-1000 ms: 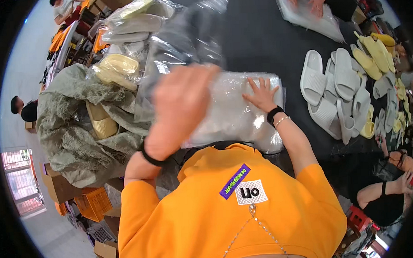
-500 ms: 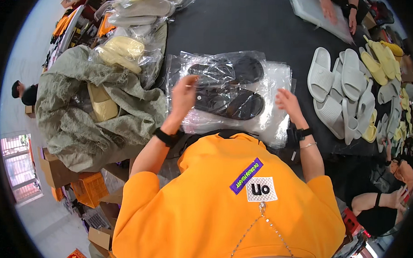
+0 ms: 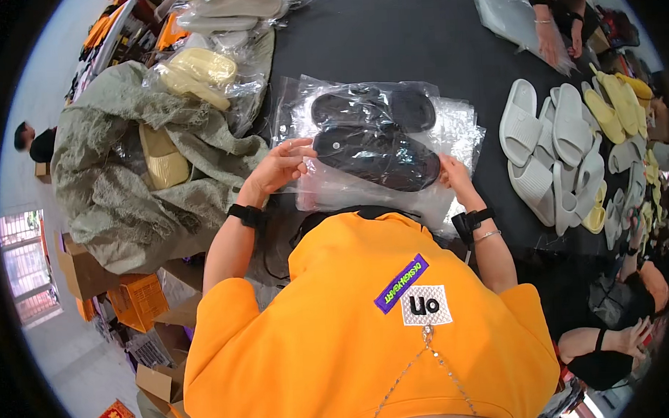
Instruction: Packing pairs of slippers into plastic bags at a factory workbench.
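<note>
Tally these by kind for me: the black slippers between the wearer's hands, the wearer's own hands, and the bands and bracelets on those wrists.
Black slippers: 2
Wearer's hands: 2, left hand and right hand
Black wristbands: 2, one per wrist
Silver bracelet: 1, right wrist
Total: 7

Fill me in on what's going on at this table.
A person in an orange top has both hands at a pair of black slippers under clear plastic, lying on more clear plastic sheets. The left hand is at one end of the nearer slipper, the right hand at the other. Gray slippers lie to the right, rough cloth to the left.
</note>
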A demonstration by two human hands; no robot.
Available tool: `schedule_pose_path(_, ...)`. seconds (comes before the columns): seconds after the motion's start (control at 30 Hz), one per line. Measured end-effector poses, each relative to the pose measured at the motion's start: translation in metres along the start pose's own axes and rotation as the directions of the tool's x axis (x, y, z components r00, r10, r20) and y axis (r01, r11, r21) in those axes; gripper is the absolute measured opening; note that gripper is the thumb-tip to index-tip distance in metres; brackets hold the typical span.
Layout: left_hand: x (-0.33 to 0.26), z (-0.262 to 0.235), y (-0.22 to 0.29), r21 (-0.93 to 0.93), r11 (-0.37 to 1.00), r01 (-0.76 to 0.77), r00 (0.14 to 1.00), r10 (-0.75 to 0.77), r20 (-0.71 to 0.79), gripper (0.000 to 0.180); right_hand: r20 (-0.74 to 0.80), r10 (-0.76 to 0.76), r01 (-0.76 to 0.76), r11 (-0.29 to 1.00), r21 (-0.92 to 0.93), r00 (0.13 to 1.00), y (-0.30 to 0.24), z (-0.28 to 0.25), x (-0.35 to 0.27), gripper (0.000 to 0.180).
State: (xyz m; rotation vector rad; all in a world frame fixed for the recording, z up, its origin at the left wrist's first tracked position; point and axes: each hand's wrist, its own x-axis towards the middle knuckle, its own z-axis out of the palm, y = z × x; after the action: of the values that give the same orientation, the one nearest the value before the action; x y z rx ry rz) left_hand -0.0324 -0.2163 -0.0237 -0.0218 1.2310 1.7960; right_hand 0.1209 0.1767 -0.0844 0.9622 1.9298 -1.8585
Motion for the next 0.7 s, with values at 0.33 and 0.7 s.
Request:
schedule_pose_path(0.33,0.068,0.046,0.017,0.815,-0.439,-0.378,0.855,0.172,0.489,0.055,-0.043,-0.297,0.287,0.945,-0.159,0.954,0.014,0.006,0.009,0.025)
schedule_pose_path(0.7,0.126,0.077,-0.039,0.813,-0.334,-0.476,0.729,0.367,0.578,0.033,-0.165,-0.143,0.18,0.955,0.235,0.976,0.001,0.02,-0.013,0.012)
